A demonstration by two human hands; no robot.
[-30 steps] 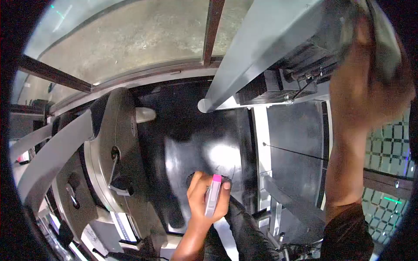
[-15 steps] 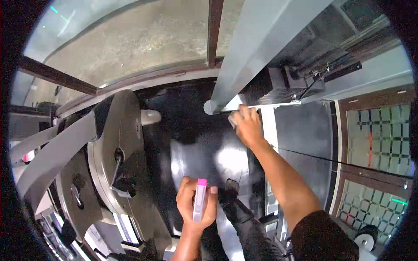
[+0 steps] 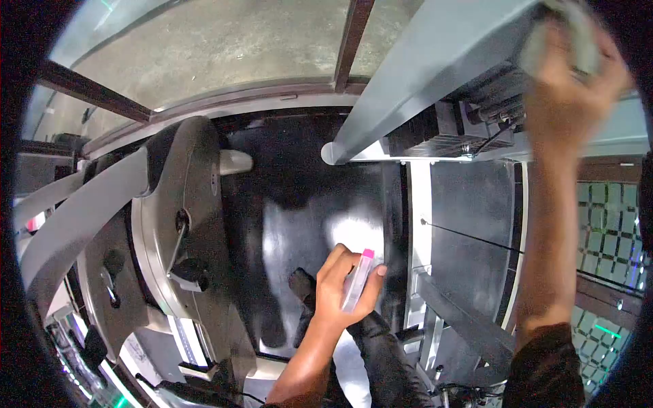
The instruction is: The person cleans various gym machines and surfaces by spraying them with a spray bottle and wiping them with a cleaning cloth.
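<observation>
My left hand [image 3: 343,285] is closed around a slim clear bottle with a pink top [image 3: 358,282], held upright over the dark floor. High at the right, my right hand [image 3: 571,95], blurred by motion, grips a pale folded cloth [image 3: 585,41]. The cloth is at the upper end of the grey machine post [image 3: 435,75], overlapping its edge in this view. Below that hand stands a dark weight stack [image 3: 435,132] beside the post.
Grey elliptical machines [image 3: 183,238] with pedals stand on the left. A glass wall with brown frames [image 3: 350,47] runs along the back. A thin cable [image 3: 469,236] crosses the white frame at right, and a patterned panel [image 3: 609,217] is farther right. My feet are on the black floor [image 3: 306,183].
My right hand has moved from the foot of the post up to its upper end with the cloth. My left hand, still holding the bottle, has shifted right and slightly up in view.
</observation>
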